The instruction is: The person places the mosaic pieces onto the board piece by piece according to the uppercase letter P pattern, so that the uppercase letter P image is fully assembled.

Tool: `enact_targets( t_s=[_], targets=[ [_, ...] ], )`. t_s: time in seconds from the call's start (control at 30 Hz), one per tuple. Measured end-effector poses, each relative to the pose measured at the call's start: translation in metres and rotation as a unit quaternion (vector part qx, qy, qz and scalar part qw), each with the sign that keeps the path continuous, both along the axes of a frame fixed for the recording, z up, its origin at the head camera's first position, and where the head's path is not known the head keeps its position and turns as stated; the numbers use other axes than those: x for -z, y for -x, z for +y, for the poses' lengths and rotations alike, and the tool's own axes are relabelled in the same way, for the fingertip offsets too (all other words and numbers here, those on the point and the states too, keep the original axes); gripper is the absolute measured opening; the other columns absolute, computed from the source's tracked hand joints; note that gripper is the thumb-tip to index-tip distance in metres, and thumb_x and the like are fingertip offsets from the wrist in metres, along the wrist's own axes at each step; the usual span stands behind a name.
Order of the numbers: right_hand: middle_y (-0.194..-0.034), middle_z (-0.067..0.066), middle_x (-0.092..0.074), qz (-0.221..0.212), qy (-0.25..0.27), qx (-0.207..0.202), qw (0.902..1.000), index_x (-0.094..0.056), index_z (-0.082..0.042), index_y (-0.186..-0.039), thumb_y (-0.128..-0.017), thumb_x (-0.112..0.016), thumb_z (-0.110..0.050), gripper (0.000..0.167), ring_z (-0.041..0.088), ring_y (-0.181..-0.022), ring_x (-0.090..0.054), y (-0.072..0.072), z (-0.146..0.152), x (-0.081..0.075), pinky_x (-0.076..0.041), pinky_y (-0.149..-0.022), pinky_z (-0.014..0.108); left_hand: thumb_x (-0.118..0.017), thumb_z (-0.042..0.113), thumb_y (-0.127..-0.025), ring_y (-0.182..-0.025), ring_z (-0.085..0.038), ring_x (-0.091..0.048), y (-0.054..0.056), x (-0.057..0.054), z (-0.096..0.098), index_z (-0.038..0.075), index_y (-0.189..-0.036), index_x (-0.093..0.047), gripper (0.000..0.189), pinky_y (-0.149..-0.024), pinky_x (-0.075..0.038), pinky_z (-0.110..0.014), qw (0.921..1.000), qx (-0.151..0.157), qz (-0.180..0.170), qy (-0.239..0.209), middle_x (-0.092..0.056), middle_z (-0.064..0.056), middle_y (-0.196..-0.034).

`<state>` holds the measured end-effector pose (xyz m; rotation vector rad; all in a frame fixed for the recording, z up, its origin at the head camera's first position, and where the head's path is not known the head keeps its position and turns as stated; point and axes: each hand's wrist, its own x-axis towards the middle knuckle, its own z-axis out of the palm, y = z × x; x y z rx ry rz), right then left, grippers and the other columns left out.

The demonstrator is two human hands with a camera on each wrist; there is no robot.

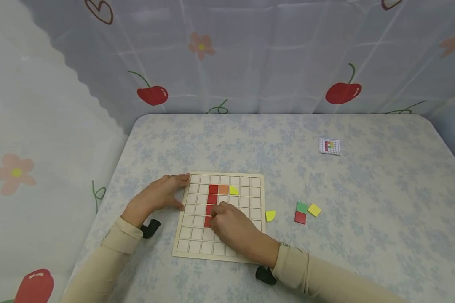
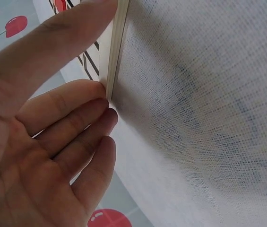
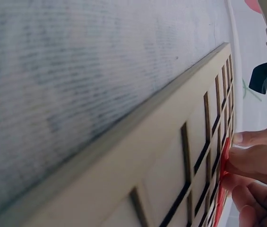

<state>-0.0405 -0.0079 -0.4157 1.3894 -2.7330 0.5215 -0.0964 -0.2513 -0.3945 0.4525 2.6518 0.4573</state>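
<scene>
A square wooden grid board lies on the table. In its cells are red square tiles in a column, an orange square tile and a yellow quarter-circle tile. My left hand steadies the board's left edge, thumb and fingers spread apart along it; the left wrist view shows fingertips against that edge. Over the lower end of the red column, my right hand has curled fingers and pinches the lowest red tile, which is partly hidden. The right wrist view shows red beside the thumb.
Right of the board lie a loose yellow quarter-circle tile, a green square tile, a red one and a yellow one. A small pattern card is farther back. Printed curtains stand behind the table.
</scene>
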Motion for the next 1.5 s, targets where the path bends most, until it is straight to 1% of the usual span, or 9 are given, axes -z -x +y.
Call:
enact_targets(
  t_s=[0.13, 0.3, 0.53, 0.83, 1.0, 1.13, 1.23, 1.4, 1.5],
  targets=[
    [-0.092, -0.002, -0.068, -0.026, 0.022, 0.006, 0.9994, -0.08, -0.013, -0.084, -0.089, -0.073, -0.01, 0.009, 0.014, -0.081, -0.056, 0.0, 0.003, 0.001, -0.048, -0.074, 0.021, -0.088, 0.021, -0.073, -0.138, -0.038, -0.037, 0.0, 0.0, 0.0, 0.0, -0.144, -0.049, 0.083, -0.105, -0.041, -0.053, 1.0, -0.008, -0.002, -0.005, -0.036, -0.013, -0.155],
    [-0.094, -0.002, -0.069, -0.025, 0.041, 0.013, 0.9987, -0.08, -0.012, -0.093, -0.089, -0.072, -0.01, 0.009, 0.014, -0.084, -0.059, -0.003, 0.009, 0.001, -0.05, -0.076, 0.022, -0.088, 0.02, -0.073, -0.139, -0.038, -0.036, 0.0, 0.0, 0.001, 0.001, -0.144, -0.049, 0.084, -0.105, -0.041, -0.052, 0.9999, -0.014, -0.007, -0.007, -0.037, -0.013, -0.154],
    [-0.096, -0.001, -0.069, -0.044, 0.08, 0.056, 0.9943, -0.079, -0.01, -0.096, -0.087, -0.071, -0.003, 0.013, 0.015, -0.088, -0.06, -0.006, 0.038, -0.001, -0.052, -0.08, 0.026, -0.088, 0.019, -0.073, -0.138, -0.039, -0.037, 0.0, -0.001, 0.002, 0.001, -0.146, -0.046, 0.086, -0.105, -0.041, -0.052, 0.9999, -0.015, -0.005, -0.003, -0.039, -0.013, -0.153],
    [-0.101, 0.003, -0.069, -0.044, 0.079, 0.164, 0.9824, -0.077, -0.005, -0.102, -0.08, -0.079, -0.003, 0.022, 0.017, -0.091, -0.061, -0.008, 0.101, 0.007, -0.053, -0.074, 0.031, -0.088, 0.019, -0.074, -0.137, -0.042, -0.037, -0.002, 0.0, 0.002, 0.001, -0.146, -0.045, 0.086, -0.104, -0.041, -0.054, 0.9999, -0.014, -0.002, -0.001, -0.034, -0.014, -0.156],
    [-0.103, 0.007, -0.07, -0.037, 0.061, 0.232, 0.9701, -0.075, -0.002, -0.106, -0.079, -0.079, -0.003, 0.026, 0.021, -0.089, -0.062, -0.01, 0.135, 0.012, -0.054, -0.073, 0.034, -0.088, 0.02, -0.074, -0.138, -0.041, -0.036, -0.001, 0.001, 0.002, 0.001, -0.146, -0.046, 0.085, -0.105, -0.041, -0.054, 0.9999, -0.013, -0.003, -0.006, -0.034, -0.014, -0.156],
    [-0.106, 0.011, -0.07, -0.045, 0.058, 0.269, 0.9602, -0.074, 0.0, -0.108, -0.081, -0.078, -0.004, 0.028, 0.025, -0.09, -0.062, -0.011, 0.154, 0.015, -0.055, -0.074, 0.039, -0.088, 0.021, -0.074, -0.137, -0.043, -0.036, -0.003, 0.003, 0.001, 0.001, -0.144, -0.049, 0.083, -0.103, -0.041, -0.055, 0.9999, -0.016, -0.006, 0.0, -0.032, -0.014, -0.157],
    [-0.105, 0.012, -0.07, -0.043, 0.063, 0.28, 0.9569, -0.074, 0.001, -0.108, -0.079, -0.079, -0.004, 0.029, 0.026, -0.09, -0.063, -0.013, 0.166, 0.015, -0.056, -0.073, 0.04, -0.088, 0.021, -0.074, -0.136, -0.044, -0.036, -0.003, 0.002, 0.001, 0.001, -0.143, -0.05, 0.082, -0.103, -0.041, -0.055, 0.9999, -0.015, -0.005, 0.003, -0.032, -0.014, -0.157],
    [-0.103, 0.009, -0.072, -0.031, 0.067, 0.277, 0.9581, -0.074, 0.0, -0.106, -0.074, -0.084, -0.006, 0.034, 0.024, -0.087, -0.062, -0.017, 0.179, 0.013, -0.055, -0.07, 0.037, -0.088, 0.02, -0.074, -0.136, -0.044, -0.037, -0.003, 0.001, 0.002, 0.0, -0.143, -0.05, 0.081, -0.103, -0.041, -0.055, 0.9999, -0.01, 0.0, 0.002, -0.033, -0.014, -0.156],
    [-0.102, 0.007, -0.072, -0.025, 0.075, 0.271, 0.9593, -0.075, -0.001, -0.104, -0.071, -0.083, -0.001, 0.034, 0.023, -0.088, -0.063, -0.021, 0.184, 0.012, -0.055, -0.071, 0.038, -0.088, 0.02, -0.073, -0.136, -0.043, -0.037, -0.001, 0.001, 0.002, 0.0, -0.143, -0.049, 0.083, -0.104, -0.041, -0.055, 1.0, -0.009, 0.0, 0.001, -0.034, -0.014, -0.156]
  ],
)
